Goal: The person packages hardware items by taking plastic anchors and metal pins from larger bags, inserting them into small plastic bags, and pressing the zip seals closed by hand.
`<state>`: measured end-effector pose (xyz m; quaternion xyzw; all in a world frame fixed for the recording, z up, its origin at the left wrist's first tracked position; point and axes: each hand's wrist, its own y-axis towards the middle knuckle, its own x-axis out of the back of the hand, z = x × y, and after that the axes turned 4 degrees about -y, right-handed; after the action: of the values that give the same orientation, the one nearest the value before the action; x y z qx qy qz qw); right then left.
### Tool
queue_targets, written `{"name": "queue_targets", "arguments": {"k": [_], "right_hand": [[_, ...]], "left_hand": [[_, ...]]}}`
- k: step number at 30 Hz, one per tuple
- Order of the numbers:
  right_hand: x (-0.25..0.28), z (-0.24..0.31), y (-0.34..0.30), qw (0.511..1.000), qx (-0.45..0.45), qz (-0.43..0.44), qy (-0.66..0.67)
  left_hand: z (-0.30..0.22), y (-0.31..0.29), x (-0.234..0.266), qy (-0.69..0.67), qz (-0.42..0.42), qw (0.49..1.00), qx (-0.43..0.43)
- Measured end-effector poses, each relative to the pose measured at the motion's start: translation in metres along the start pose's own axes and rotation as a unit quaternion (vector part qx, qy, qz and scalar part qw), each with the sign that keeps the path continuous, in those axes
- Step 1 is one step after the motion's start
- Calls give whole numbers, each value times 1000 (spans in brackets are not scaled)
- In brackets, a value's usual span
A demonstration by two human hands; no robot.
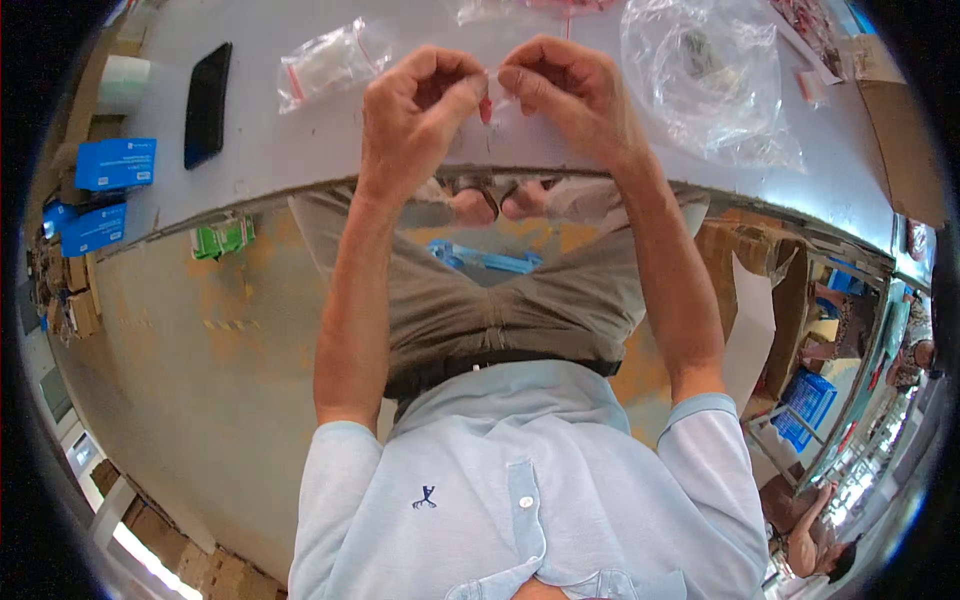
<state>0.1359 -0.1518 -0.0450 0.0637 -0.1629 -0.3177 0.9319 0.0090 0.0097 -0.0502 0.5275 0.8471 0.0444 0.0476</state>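
Observation:
Above the table's near edge my two hands work close together. My left hand (pixel 420 118) pinches a small red piece (pixel 486 109) with a thin tip pointing down; its exact kind is too small to tell. Just right of it, my right hand (pixel 572 100) has thumb and forefinger pressed together. What those fingers hold, if anything, is hidden. A narrow gap separates the fingertips of the two hands.
On the white table (pixel 270 150) lie a black phone (pixel 207 105), a clear zip bag (pixel 332 66) and a large clear plastic bag (pixel 705 80). Blue boxes (pixel 115 163) stand at the left edge, a cardboard box (pixel 905 150) at the right. Another person (pixel 812 535) sits lower right.

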Motion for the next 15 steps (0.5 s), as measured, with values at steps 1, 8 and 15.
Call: {"name": "queue_targets", "arguments": {"k": [1,8,15], "right_hand": [[1,-3,0,1000,2,-1,8],[0,7,0,999,-39,25,-11],[-1,9,-2,998,-51,23,1]], "left_hand": [[-1,1,-1,17,0,1000,-9],[4,-2,5,66,17,997,-25],[9,-3,3,42,36,998,-38]]}}
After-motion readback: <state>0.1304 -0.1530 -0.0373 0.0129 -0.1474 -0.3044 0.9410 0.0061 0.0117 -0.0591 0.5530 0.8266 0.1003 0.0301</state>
